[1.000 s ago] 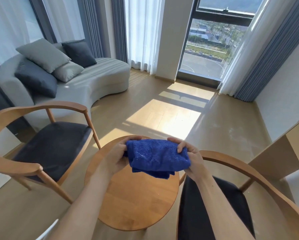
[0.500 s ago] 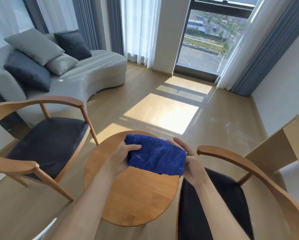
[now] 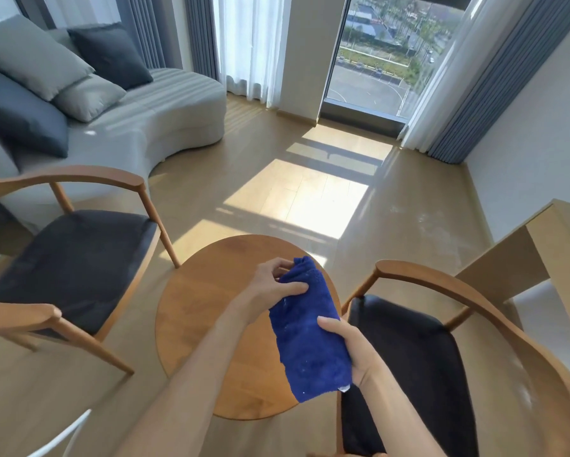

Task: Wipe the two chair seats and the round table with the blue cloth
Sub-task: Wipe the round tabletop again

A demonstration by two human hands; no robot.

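I hold the folded blue cloth upright above the right part of the round wooden table. My left hand pinches its top end. My right hand grips its right edge lower down. A wooden chair with a dark seat stands left of the table. A second wooden chair with a black seat stands to the right, close under my right arm.
A curved grey sofa with several cushions lies at the back left. A light wooden desk stands at the right. Sunlit wooden floor stretches to the window. A white object shows at the bottom left.
The cloth has turned from lying sideways between my hands to hanging lengthwise. My left hand rose to its top end, my right hand dropped to its side. The view tilted down.
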